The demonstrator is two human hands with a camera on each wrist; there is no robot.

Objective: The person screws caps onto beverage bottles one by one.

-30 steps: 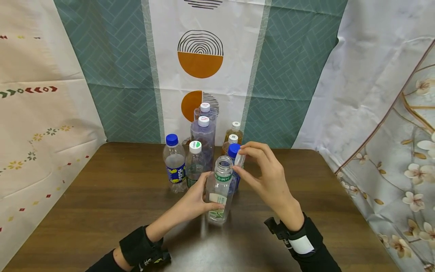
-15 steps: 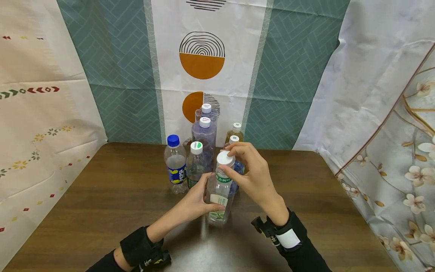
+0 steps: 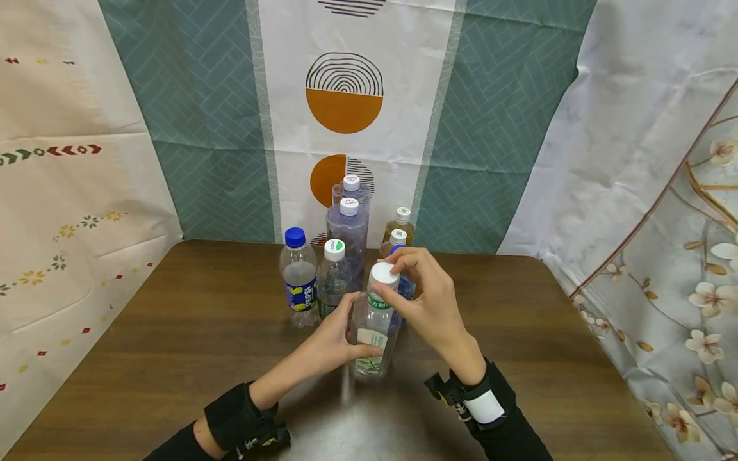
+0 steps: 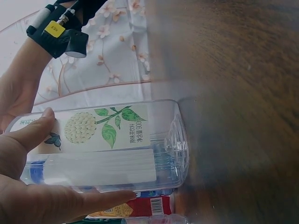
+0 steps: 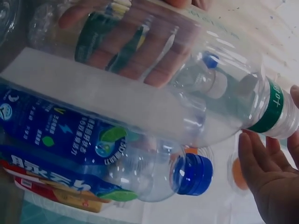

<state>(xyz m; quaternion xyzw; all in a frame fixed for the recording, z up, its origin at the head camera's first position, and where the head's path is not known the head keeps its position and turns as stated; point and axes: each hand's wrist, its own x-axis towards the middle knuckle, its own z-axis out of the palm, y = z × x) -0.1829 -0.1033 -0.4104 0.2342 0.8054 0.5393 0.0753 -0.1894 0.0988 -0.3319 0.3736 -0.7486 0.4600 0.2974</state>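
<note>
In the head view my left hand [image 3: 336,339] grips the body of a clear plastic tea bottle [image 3: 371,337] with a green neck band, standing upright on the table. Its flower-printed label [image 4: 107,128] shows in the left wrist view, the thumb lying along it. A white cap [image 3: 384,273] sits over the bottle's mouth. My right hand [image 3: 429,301] pinches this cap between thumb and fingers. From the right wrist, the clear bottle [image 5: 224,112] spans the picture, with the left fingers seen through it and the right fingers [image 5: 261,161] around its neck end.
Close behind stand a blue-capped Pepsi bottle [image 3: 300,288], a bottle with a white-and-green cap [image 3: 334,250], two tall purplish bottles [image 3: 348,234] and amber ones [image 3: 401,224]. A blue-labelled bottle [image 5: 60,133] stands right beside the held one. Fabric hangs behind the brown table [image 3: 190,333].
My right hand has brought the white cap from a tilted position beside the open mouth onto the bottle's top, and it now sits slightly lower. The left hand keeps its grip.
</note>
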